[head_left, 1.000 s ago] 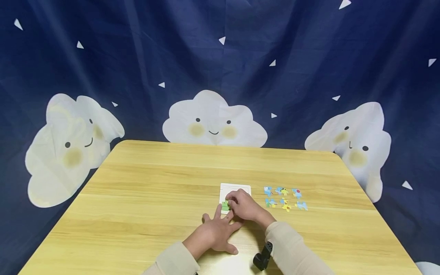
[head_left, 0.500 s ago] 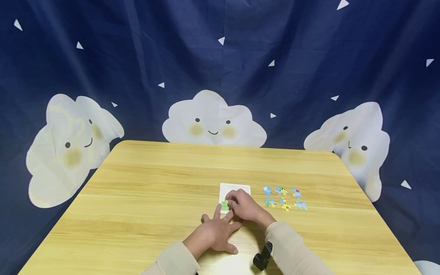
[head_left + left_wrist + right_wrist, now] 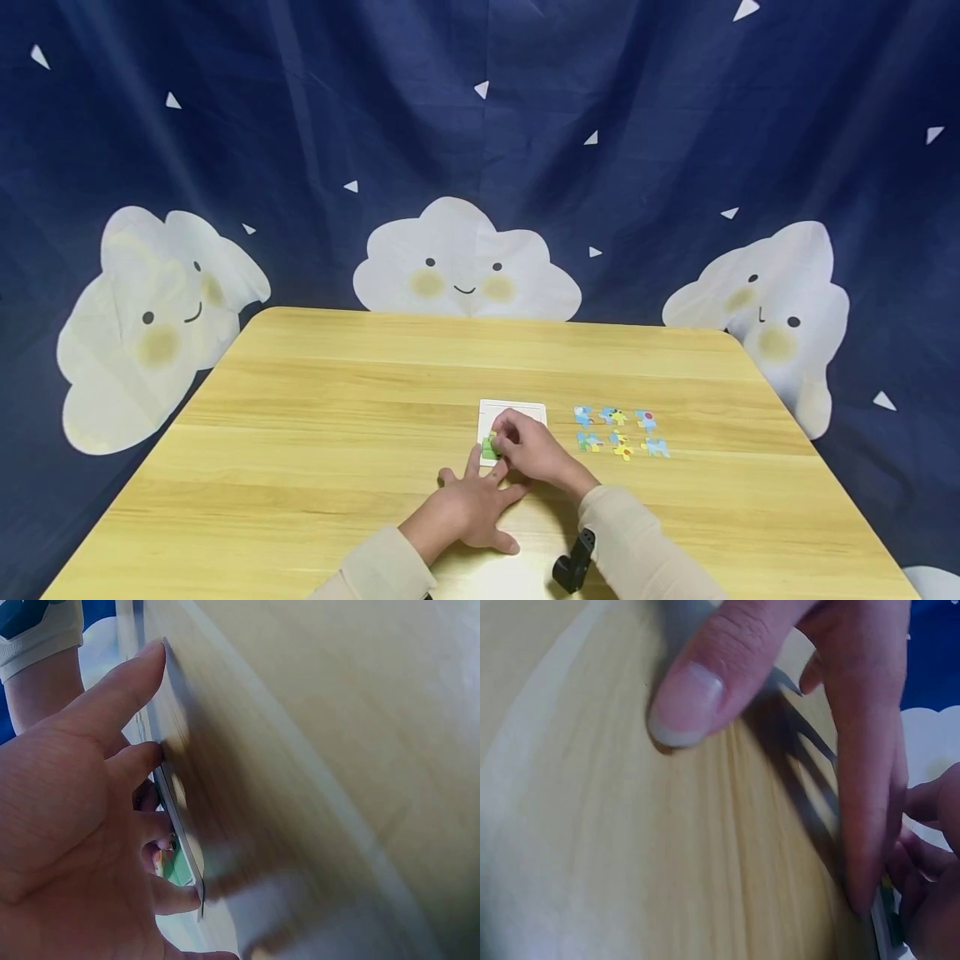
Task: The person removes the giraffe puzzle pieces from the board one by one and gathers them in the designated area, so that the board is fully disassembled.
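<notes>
A white puzzle tray (image 3: pixel 489 410) lies near the middle of the table, partly covered by both hands. At its lower left corner, my right hand (image 3: pixel 536 448) pinches a green jigsaw piece (image 3: pixel 489 447) between thumb and bent fingers. My left hand (image 3: pixel 468 508) is spread out, its fingertips touching the tray's near edge. The left wrist view shows the tray's thin edge (image 3: pixel 180 825) along the left fingers, and some green (image 3: pixel 177 868) between them. In the right wrist view, the left thumb (image 3: pixel 705 697) is large in front, while the right fingers (image 3: pixel 934 877) are at the right edge.
To the right of the tray lie several loose jigsaw pieces in two rows, including a blue one with a red spot (image 3: pixel 646 420) and a yellow one (image 3: pixel 622 451). A black device (image 3: pixel 574 562) is strapped at the right sleeve. A dark blue curtain (image 3: pixel 637 167) hangs behind the wooden table (image 3: pixel 300 400).
The right hand has shifted very slightly left and up, and the green jigsaw piece looks a little moved in its grip. The left hand stays put.
</notes>
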Demonstrator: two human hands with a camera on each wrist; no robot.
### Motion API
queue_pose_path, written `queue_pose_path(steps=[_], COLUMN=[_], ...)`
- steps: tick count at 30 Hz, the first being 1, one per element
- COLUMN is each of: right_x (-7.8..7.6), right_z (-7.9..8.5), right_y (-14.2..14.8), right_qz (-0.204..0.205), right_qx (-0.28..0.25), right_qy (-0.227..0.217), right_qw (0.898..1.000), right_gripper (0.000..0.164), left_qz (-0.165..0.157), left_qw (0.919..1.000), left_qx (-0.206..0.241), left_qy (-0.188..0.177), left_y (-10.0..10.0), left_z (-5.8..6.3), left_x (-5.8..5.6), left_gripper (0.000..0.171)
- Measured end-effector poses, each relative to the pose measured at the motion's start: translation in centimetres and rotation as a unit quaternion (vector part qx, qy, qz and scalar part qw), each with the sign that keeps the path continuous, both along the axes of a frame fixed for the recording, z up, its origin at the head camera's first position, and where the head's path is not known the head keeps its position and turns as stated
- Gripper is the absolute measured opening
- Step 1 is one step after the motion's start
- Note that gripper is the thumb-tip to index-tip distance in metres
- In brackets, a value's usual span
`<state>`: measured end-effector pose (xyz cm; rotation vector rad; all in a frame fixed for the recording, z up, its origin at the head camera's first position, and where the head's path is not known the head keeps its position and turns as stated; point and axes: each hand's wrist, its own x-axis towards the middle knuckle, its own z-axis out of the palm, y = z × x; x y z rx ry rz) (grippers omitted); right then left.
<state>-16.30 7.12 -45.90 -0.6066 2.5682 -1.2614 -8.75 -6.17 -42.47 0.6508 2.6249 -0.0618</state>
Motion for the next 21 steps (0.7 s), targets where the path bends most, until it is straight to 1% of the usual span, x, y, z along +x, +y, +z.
queue_pose_path(steps=[4, 6, 9, 12, 15, 18, 21], right_x=[0.1, 0.1, -0.1, -0.2, -0.3, -0.1, 0.4], right_z=[-0.2, -0.2, -0.1, 0.0, 0.2, 0.3, 0.2], right_y=[-0.3, -0.2, 0.4, 1.5, 3.0, 4.8, 6.6], right_qz=[-0.016, -0.032, -0.07, -0.112, -0.14, -0.149, -0.146], right_qx=[-0.019, -0.035, -0.059, -0.071, -0.08, -0.066, -0.034], right_qy=[-0.008, -0.014, -0.018, -0.018, -0.018, -0.004, 0.006], right_qw=[1.0, 0.999, 0.996, 0.991, 0.987, 0.987, 0.989], right_gripper=[0.005, 0.006, 0.007, 0.007, 0.007, 0.006, 0.004], left_qz=[-0.001, -0.001, 0.0, -0.002, -0.003, 0.0, 0.002], left_qw=[1.0, 1.0, 1.0, 1.0, 1.0, 0.9999, 0.9998], left_qx=[-0.003, -0.001, 0.0, -0.003, -0.001, 0.01, 0.019], left_qy=[-0.001, -0.003, -0.006, -0.006, -0.005, -0.006, -0.007], left_y=[0.0, 0.0, 0.0, 0.1, 0.0, -0.1, -0.2], left_z=[0.0, 0.0, 0.0, -0.1, -0.2, -0.2, -0.2], left_x=[0.0, 0.0, -0.1, 0.0, 0.1, 0.2, 0.2], left_gripper=[0.078, 0.079, 0.081, 0.082, 0.083, 0.084, 0.085])
